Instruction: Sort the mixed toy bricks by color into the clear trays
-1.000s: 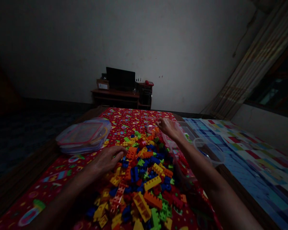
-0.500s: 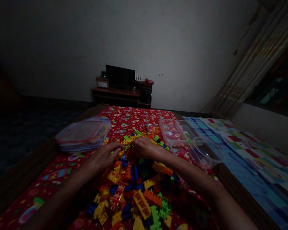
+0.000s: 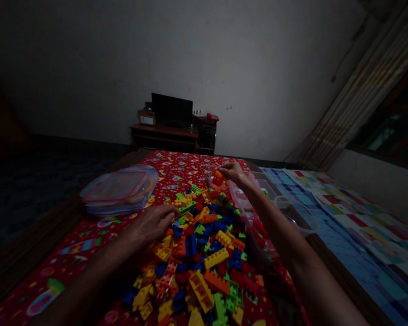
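A wide heap of toy bricks (image 3: 216, 258) in yellow, blue, orange, green and red lies on the red patterned cloth (image 3: 177, 166). My right hand (image 3: 231, 172) pinches an orange brick (image 3: 218, 175) at the far side of the heap, over a small clear container that has orange pieces in it. At the heap's left edge rests my left hand (image 3: 159, 220), its fingers curved downward with thumb and forefinger apart; I see nothing held in it.
Stacked clear lids (image 3: 119, 190) lie at the left. Clear plastic boxes (image 3: 255, 199) stand right of the heap, partly behind my right forearm. Beyond are a desk (image 3: 166, 131) with a monitor (image 3: 172, 108), and a checked bed cover (image 3: 357, 203) at the right.
My right hand has gone from the middle of the heap to the far right, now with an orange brick in its fingers. The left hand has barely moved.
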A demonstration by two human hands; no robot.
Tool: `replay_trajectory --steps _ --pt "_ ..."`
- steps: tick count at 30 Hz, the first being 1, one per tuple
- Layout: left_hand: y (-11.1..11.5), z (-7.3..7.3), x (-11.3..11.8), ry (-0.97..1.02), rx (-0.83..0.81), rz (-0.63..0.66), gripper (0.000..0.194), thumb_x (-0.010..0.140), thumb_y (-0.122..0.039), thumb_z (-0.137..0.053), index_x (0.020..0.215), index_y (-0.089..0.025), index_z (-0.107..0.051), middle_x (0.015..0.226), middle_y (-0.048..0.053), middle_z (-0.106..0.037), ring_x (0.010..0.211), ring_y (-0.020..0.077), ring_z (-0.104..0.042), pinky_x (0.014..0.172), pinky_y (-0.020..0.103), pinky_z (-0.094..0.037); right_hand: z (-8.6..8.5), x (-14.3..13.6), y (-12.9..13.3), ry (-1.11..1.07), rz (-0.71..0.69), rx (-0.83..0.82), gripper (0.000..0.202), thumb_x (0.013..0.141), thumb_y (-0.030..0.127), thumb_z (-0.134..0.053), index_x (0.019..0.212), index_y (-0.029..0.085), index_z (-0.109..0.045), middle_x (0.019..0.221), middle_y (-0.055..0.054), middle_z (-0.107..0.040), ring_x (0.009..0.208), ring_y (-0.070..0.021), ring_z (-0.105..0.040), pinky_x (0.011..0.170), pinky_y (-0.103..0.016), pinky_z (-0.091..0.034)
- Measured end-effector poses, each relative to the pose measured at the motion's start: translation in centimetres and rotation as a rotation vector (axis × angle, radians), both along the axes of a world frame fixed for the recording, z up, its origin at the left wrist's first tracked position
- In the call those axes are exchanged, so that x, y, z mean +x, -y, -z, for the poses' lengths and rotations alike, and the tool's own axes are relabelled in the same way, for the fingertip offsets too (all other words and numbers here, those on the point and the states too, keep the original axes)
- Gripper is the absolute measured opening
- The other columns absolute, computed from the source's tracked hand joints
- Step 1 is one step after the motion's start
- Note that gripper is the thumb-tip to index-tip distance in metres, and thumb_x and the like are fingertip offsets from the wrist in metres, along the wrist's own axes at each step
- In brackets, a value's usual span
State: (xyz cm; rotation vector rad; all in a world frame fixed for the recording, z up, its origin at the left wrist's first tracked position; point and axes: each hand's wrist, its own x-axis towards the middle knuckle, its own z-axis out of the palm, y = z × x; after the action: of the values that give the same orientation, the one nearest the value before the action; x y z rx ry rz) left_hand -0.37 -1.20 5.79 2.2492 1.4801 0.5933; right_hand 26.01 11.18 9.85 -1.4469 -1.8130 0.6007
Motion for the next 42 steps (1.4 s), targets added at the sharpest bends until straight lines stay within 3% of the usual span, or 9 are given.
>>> replay_trajectory --steps 4,10,15,19,21,26,31,36,42 --pt "-0.1 0.3 0.1 0.008 0.018 0.032 0.040 0.079 -0.044 -0.035 0.086 -0.022 -0.068 0.093 0.005 -0.075 0.087 0.0237 -0.068 0.083 0.031 -0.051 0.4 1.8 -2.0 0.173 0.134 0.076 0.027 0.070 0.019 -0.044 0.068 0.008 -0.068 0.050 0.002 -0.048 0.046 -0.0073 -0.039 0.047 -0.020 -0.029" --pt "-0.2 0.4 0.1 -0.053 -0.004 0.050 0.041 0.081 -0.041 -0.032 0.089 -0.020 -0.067 0.094 0.006 -0.074 0.086 0.0222 -0.067 0.080 0.030 -0.050 1.7 2.2 -2.6 0.361 0.092 0.094 0.020 0.059 0.008 -0.043 0.049 0.010 -0.060 0.043 0.003 -0.036 0.047 -0.0070 -0.036 0.049 -0.022 -0.020" --pt "-0.3 0.8 0.0 -0.092 0.005 0.072 0.042 0.083 -0.039 -0.030 0.089 -0.019 -0.067 0.090 0.007 -0.073 0.082 0.0210 -0.066 0.076 0.029 -0.050 1.6 1.4 -0.8 0.496 -0.052 0.110 0.020 0.064 0.003 -0.045 0.056 0.009 -0.063 0.051 0.003 -0.043 0.052 -0.0062 -0.033 0.052 -0.023 -0.018" --pt "-0.5 1.0 -0.1 -0.093 0.016 0.088 0.043 0.084 -0.039 -0.029 0.089 -0.019 -0.067 0.091 0.007 -0.072 0.084 0.0215 -0.066 0.078 0.030 -0.049 1.9 0.8 1.4 0.733 -0.343 0.064 0.022 0.074 0.010 -0.055 0.088 0.014 -0.072 0.070 -0.002 -0.062 0.058 -0.0082 -0.043 0.054 -0.021 -0.026" --pt "-0.5 1.0 0.0 -0.094 0.021 0.092 0.044 0.084 -0.039 -0.029 0.090 -0.018 -0.067 0.090 0.008 -0.072 0.084 0.0221 -0.066 0.078 0.031 -0.049 2.4 0.5 2.3 0.857 -0.388 0.050 0.023 0.079 0.015 -0.056 0.096 0.017 -0.072 0.078 -0.004 -0.066 0.061 -0.0093 -0.047 0.055 -0.021 -0.028" --pt "-0.1 0.7 0.2 -0.078 0.012 0.098 0.039 0.083 -0.037 -0.033 0.089 -0.018 -0.066 0.092 0.008 -0.072 0.083 0.0217 -0.066 0.076 0.031 -0.049 3.2 0.7 3.7 0.962 -0.338 0.118 0.021 0.087 0.015 -0.051 0.088 0.011 -0.072 0.073 -0.006 -0.065 0.056 -0.0081 -0.042 0.054 -0.023 -0.025" --pt "-0.1 0.8 0.0 -0.084 0.002 0.113 0.040 0.084 -0.036 -0.031 0.090 -0.018 -0.066 0.093 0.007 -0.072 0.085 0.0213 -0.065 0.076 0.030 -0.049 1.3 2.3 3.9 0.767 -0.341 0.177 0.017 0.086 0.020 -0.055 0.088 0.014 -0.071 0.069 -0.001 -0.063 0.055 -0.0066 -0.042 0.054 -0.021 -0.023" --pt "-0.2 1.6 0.0 -0.090 0.002 0.126 0.040 0.084 -0.036 -0.032 0.094 -0.018 -0.067 0.095 0.008 -0.072 0.084 0.0214 -0.065 0.077 0.031 -0.049 -0.2 3.0 2.4 0.800 -0.107 0.241 0.022 0.085 0.020 -0.051 0.090 0.015 -0.072 0.073 -0.005 -0.066 0.058 -0.0095 -0.045 0.055 -0.024 -0.023" --pt "-0.4 2.5 -0.1 -0.065 0.056 0.128 0.038 0.085 -0.035 -0.037 0.101 -0.021 -0.068 0.103 0.006 -0.072 0.096 0.0207 -0.065 0.085 0.029 -0.048 0.3 2.5 1.0 0.872 0.013 0.186 0.027 0.083 0.011 -0.045 0.076 0.011 -0.071 0.068 -0.008 -0.062 0.056 -0.0096 -0.040 0.055 -0.027 -0.019"
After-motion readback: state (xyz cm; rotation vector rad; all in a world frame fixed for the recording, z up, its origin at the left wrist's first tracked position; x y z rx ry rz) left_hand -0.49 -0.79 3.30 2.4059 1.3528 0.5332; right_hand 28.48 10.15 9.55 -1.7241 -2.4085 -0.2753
